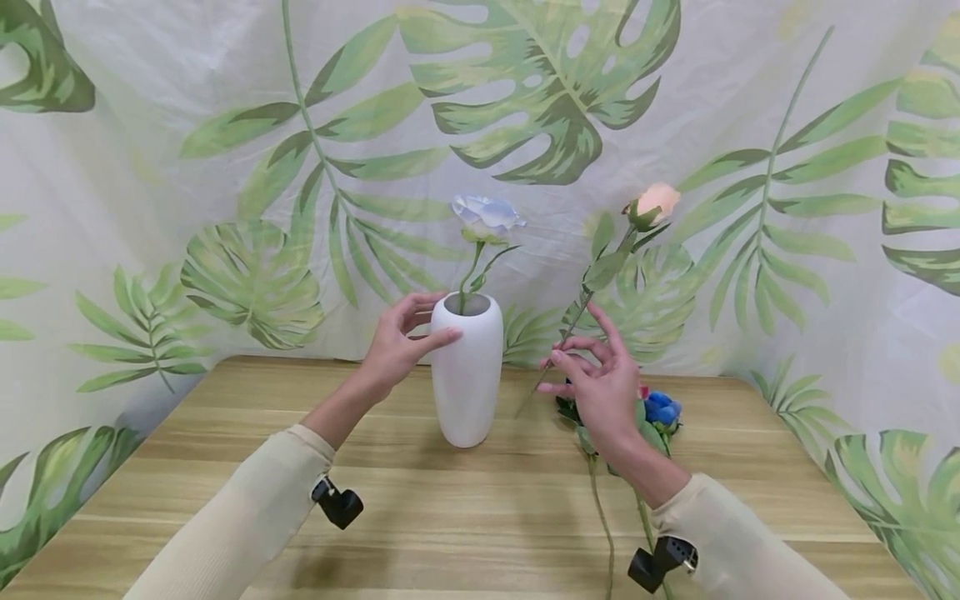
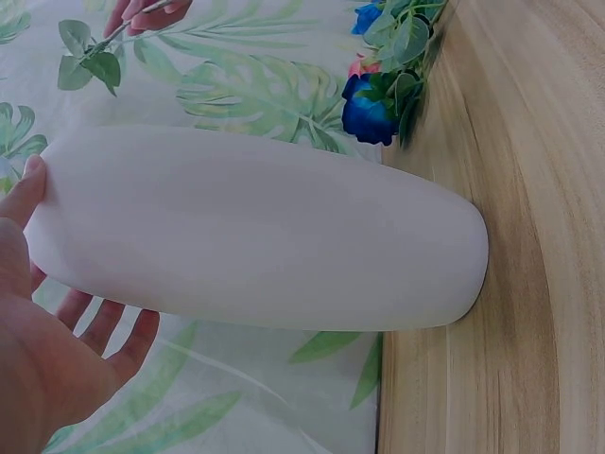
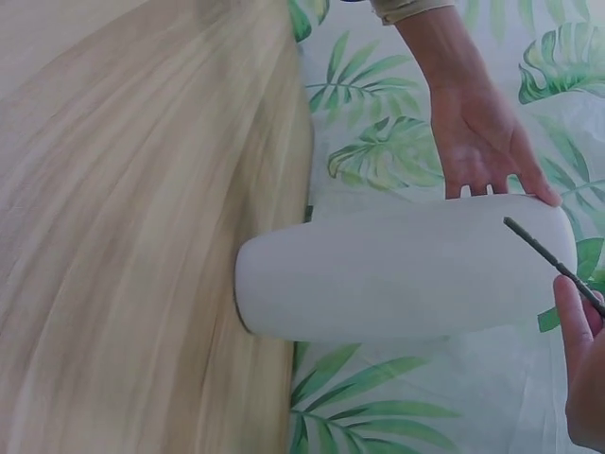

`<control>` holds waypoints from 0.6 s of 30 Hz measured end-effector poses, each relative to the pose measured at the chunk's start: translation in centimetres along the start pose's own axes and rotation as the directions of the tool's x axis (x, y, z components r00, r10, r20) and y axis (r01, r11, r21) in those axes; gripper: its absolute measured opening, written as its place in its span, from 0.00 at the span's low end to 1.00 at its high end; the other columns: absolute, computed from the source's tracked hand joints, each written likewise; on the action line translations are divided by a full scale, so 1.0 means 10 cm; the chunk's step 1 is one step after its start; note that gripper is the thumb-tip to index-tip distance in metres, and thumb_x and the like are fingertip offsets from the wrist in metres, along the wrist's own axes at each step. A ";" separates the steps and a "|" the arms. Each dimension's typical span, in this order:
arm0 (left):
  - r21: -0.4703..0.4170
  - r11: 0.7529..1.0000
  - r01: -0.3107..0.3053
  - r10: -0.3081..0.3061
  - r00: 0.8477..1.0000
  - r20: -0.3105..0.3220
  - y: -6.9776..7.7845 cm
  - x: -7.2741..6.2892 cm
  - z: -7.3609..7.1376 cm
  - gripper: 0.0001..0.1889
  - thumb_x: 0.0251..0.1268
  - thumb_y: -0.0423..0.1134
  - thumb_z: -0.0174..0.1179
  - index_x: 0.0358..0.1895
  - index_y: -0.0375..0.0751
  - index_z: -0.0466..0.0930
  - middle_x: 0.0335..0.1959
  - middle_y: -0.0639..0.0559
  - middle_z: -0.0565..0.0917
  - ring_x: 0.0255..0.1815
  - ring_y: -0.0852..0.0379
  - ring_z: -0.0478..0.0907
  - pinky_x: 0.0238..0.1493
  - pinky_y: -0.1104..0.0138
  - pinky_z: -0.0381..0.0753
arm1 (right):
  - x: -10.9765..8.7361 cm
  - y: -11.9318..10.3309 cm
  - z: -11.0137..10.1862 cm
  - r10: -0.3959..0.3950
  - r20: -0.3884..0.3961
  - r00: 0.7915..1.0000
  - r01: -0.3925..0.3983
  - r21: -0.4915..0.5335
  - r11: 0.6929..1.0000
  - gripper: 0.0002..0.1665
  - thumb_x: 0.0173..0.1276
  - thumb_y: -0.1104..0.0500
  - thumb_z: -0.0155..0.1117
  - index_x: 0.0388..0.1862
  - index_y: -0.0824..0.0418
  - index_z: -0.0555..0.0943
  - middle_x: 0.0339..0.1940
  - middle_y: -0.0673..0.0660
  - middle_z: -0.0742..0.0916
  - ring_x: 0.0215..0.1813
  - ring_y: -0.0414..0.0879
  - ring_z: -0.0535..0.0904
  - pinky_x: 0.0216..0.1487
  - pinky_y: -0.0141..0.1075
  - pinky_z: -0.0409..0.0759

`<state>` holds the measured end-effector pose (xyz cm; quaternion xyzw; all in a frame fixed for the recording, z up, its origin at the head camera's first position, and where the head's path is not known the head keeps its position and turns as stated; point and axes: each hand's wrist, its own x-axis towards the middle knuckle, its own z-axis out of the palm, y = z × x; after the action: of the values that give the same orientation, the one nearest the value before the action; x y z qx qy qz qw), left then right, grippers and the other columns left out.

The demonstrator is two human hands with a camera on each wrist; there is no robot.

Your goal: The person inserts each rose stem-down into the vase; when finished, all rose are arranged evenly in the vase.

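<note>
A tall white vase (image 1: 467, 383) stands upright on the wooden table, holding a pale bluish-white flower (image 1: 487, 218) with a green stem. My left hand (image 1: 401, 342) grips the vase near its rim, thumb across the front and fingers round the far side, as the left wrist view also shows. To the right of the vase, my right hand (image 1: 607, 383) pinches the stem (image 3: 534, 241) of a peach rose (image 1: 658, 204). The rose tilts up to the right, its bloom above the hand. Its lower stem end points down toward the vase, beside it in the head view.
Beneath and behind my right hand, several flowers lie on the table (image 1: 375, 500), among them a blue rose (image 1: 663, 408); their long stems (image 1: 603, 517) run toward the near edge. A leaf-print cloth (image 1: 360, 50) hangs behind the table.
</note>
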<state>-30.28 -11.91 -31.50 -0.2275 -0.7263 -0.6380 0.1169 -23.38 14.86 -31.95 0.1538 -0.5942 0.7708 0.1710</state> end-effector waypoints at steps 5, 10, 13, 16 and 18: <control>0.003 1.000 0.003 -0.003 1.000 0.004 0.00 0.00 -0.01 0.26 0.65 0.28 0.70 0.65 0.30 0.74 0.70 0.41 0.76 0.67 0.43 0.76 0.62 0.52 0.81 | 0.05 0.01 0.06 -0.033 -0.062 0.998 0.036 0.049 0.998 0.46 0.71 0.77 0.63 0.82 0.48 0.64 0.42 0.60 0.83 0.39 0.51 0.90 0.37 0.51 0.89; 0.002 1.000 -0.004 0.004 1.000 0.004 0.00 0.00 -0.01 0.26 0.64 0.27 0.70 0.64 0.29 0.74 0.70 0.41 0.76 0.67 0.43 0.76 0.63 0.53 0.81 | 0.11 -0.02 0.14 -0.045 -0.117 0.992 0.061 0.136 0.989 0.48 0.70 0.78 0.63 0.82 0.47 0.63 0.43 0.58 0.82 0.39 0.51 0.89 0.37 0.47 0.90; 0.001 1.000 -0.008 0.008 1.000 0.004 0.00 0.00 -0.01 0.26 0.64 0.27 0.70 0.64 0.29 0.74 0.70 0.41 0.76 0.67 0.43 0.77 0.62 0.54 0.81 | 0.14 -0.03 0.18 -0.049 -0.144 0.988 0.075 0.185 0.980 0.49 0.69 0.79 0.62 0.82 0.49 0.63 0.43 0.59 0.82 0.39 0.51 0.89 0.37 0.47 0.90; 0.001 1.000 -0.007 0.007 1.000 0.005 -0.01 0.00 -0.01 0.26 0.64 0.27 0.70 0.64 0.30 0.74 0.70 0.41 0.76 0.67 0.43 0.77 0.61 0.55 0.82 | 0.17 -0.02 0.22 -0.054 -0.170 0.984 0.091 0.214 0.973 0.50 0.68 0.81 0.62 0.83 0.49 0.62 0.42 0.59 0.81 0.39 0.50 0.89 0.38 0.48 0.90; 0.002 1.000 -0.004 0.004 1.000 0.005 -0.01 0.00 -0.01 0.26 0.64 0.27 0.70 0.64 0.30 0.74 0.70 0.41 0.76 0.67 0.43 0.77 0.60 0.55 0.83 | 0.19 -0.02 0.25 -0.058 -0.188 0.980 0.100 0.223 0.970 0.51 0.68 0.81 0.62 0.83 0.49 0.61 0.42 0.58 0.81 0.39 0.51 0.89 0.39 0.49 0.90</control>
<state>-30.32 -11.97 -31.55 -0.2306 -0.7268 -0.6364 0.1165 -24.89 12.68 -30.34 0.1261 -0.4756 0.8381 0.2355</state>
